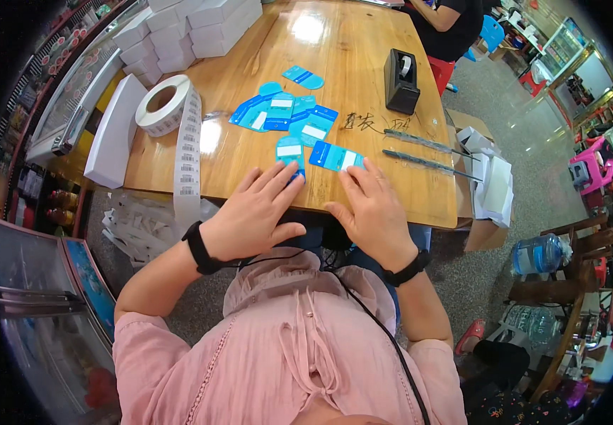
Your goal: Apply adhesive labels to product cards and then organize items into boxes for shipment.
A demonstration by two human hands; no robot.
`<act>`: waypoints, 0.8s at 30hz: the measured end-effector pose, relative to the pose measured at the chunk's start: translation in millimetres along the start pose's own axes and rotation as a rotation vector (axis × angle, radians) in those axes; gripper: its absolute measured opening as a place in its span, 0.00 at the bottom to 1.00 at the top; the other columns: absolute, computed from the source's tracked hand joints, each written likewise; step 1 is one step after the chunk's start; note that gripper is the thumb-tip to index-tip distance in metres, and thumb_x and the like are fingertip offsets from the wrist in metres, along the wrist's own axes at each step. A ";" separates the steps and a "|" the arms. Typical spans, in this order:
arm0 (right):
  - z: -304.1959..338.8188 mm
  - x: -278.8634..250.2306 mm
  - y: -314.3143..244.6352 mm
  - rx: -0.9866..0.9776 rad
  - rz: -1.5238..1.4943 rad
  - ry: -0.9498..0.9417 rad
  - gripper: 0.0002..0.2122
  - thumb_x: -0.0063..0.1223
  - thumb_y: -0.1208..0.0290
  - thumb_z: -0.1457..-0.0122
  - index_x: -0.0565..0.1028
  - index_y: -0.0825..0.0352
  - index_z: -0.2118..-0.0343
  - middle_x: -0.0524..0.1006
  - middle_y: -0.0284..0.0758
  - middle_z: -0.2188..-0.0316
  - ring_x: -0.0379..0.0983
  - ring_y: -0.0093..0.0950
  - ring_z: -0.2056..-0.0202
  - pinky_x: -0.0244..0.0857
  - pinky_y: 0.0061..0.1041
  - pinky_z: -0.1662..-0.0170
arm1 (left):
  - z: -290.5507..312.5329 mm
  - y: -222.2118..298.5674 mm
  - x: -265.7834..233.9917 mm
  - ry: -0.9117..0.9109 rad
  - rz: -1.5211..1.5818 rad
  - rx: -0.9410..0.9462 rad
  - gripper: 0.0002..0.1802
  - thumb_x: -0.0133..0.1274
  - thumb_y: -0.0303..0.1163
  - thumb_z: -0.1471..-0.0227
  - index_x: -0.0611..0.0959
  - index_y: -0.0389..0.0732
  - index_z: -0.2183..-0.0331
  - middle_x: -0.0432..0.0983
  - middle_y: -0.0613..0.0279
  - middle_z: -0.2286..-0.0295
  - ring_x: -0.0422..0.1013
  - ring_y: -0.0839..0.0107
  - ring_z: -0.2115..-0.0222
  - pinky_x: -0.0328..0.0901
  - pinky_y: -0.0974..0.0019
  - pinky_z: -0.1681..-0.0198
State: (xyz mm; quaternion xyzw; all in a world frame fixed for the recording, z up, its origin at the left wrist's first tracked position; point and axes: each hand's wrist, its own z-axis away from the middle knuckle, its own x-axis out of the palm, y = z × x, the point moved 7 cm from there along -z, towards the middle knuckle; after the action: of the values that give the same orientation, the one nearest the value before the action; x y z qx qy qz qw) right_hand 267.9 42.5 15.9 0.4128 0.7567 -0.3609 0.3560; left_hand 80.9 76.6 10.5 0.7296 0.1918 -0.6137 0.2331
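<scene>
My left hand (253, 212) lies at the table's front edge, fingers stretched out, its fingertips on a blue card (291, 154) with a white label. Beside it my right hand (375, 212) is also spread, its fingertips touching the label end of another blue card (329, 155). Just beyond them lies a loose pile of similar blue cards (279, 106), several bearing white labels. One more card (303, 77) rests apart at the far side of the pile. To the left, a roll of barcode labels (161, 106) has its strip (188, 156) running down over the table edge.
Stacked white boxes (211, 28) fill the table's far left. A black tape dispenser (401, 81) stands at the right, near two thin dark strips (427, 159). An open carton (487, 180) with white papers sits beside the table. Another person (448, 28) is at the far end.
</scene>
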 end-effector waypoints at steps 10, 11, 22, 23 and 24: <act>-3.4 1.4 -1.7 -0.150 -0.108 -0.001 0.17 0.66 0.68 0.40 0.81 0.69 0.49 0.78 0.42 0.49 0.73 0.44 0.45 0.69 0.42 0.42 | 15.9 -10.9 -11.0 0.119 -0.030 0.003 0.29 0.58 0.38 0.39 0.75 0.40 0.39 0.69 0.51 0.39 0.64 0.50 0.37 0.52 0.44 0.30; -2.0 -0.3 -4.6 -0.105 -0.109 -0.031 0.17 0.65 0.69 0.39 0.81 0.69 0.49 0.79 0.42 0.49 0.73 0.45 0.45 0.69 0.42 0.42 | 16.9 -10.3 -13.5 0.117 -0.040 -0.025 0.27 0.58 0.37 0.39 0.76 0.40 0.40 0.71 0.52 0.42 0.65 0.51 0.39 0.53 0.44 0.30; 3.0 -3.6 4.4 -0.145 -0.093 0.023 0.14 0.64 0.73 0.40 0.83 0.67 0.51 0.82 0.41 0.51 0.77 0.41 0.50 0.71 0.39 0.45 | 21.7 -36.3 -22.6 0.244 -0.046 0.090 0.23 0.55 0.24 0.48 0.80 0.38 0.48 0.74 0.54 0.54 0.71 0.55 0.50 0.64 0.48 0.44; 1.2 -4.3 1.2 -0.114 -0.096 0.022 0.13 0.64 0.73 0.40 0.83 0.67 0.52 0.82 0.40 0.52 0.77 0.41 0.50 0.71 0.38 0.45 | 21.2 -33.5 -25.0 0.278 -0.063 0.097 0.23 0.54 0.22 0.49 0.80 0.37 0.48 0.75 0.53 0.56 0.72 0.55 0.52 0.65 0.49 0.47; -0.2 -3.7 -2.0 -0.083 -0.098 0.023 0.12 0.63 0.74 0.40 0.84 0.67 0.53 0.82 0.40 0.52 0.77 0.41 0.49 0.71 0.38 0.45 | 18.7 -26.9 -23.2 0.277 -0.062 0.098 0.23 0.54 0.22 0.49 0.80 0.37 0.48 0.75 0.53 0.56 0.72 0.55 0.52 0.65 0.49 0.47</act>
State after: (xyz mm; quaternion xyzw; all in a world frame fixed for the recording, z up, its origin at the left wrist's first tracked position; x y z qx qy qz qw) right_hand 267.6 40.5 19.6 0.3641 0.7944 -0.3415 0.3462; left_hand 46.6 88.1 28.0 0.8115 0.2145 -0.5226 0.1496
